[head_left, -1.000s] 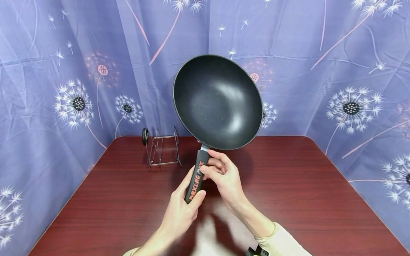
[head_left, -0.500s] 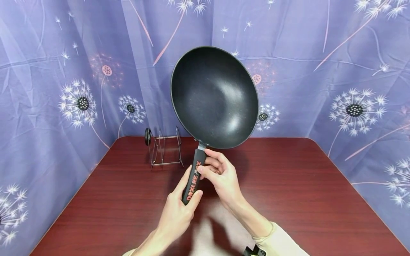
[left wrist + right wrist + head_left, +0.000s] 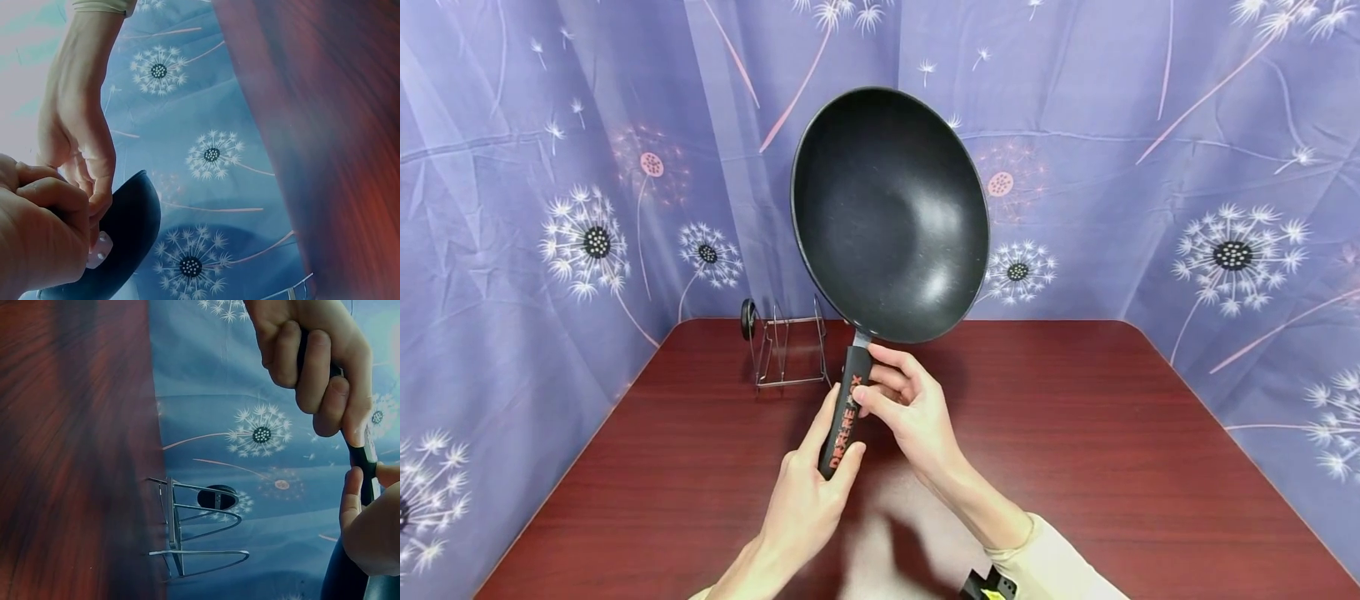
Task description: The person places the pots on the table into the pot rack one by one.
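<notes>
A black wok (image 3: 887, 217) is held up in the air, its inside facing me and its dark handle (image 3: 854, 365) pointing down. Orange letters run along the handle. My left hand (image 3: 801, 504) grips the lower end, the thumb lying along the near side. Higher up, close below the metal neck, my right hand (image 3: 921, 417) pinches the handle between thumb and fingers. In the right wrist view, the left hand's fingers (image 3: 312, 372) curl round the handle from behind. The left wrist view shows the wok's dark side (image 3: 134, 228) past both hands.
A wire rack (image 3: 790, 350) with a black round piece (image 3: 748, 319) at its left stands at the back left of the red-brown table (image 3: 1075, 433). Behind and beside the table hangs a blue-violet curtain (image 3: 1090, 100) with dandelion prints.
The wok has shifted a little left and up, carried by both hands, and its bowl is turned slightly more upright. Both hands keep the same hold on the handle.
</notes>
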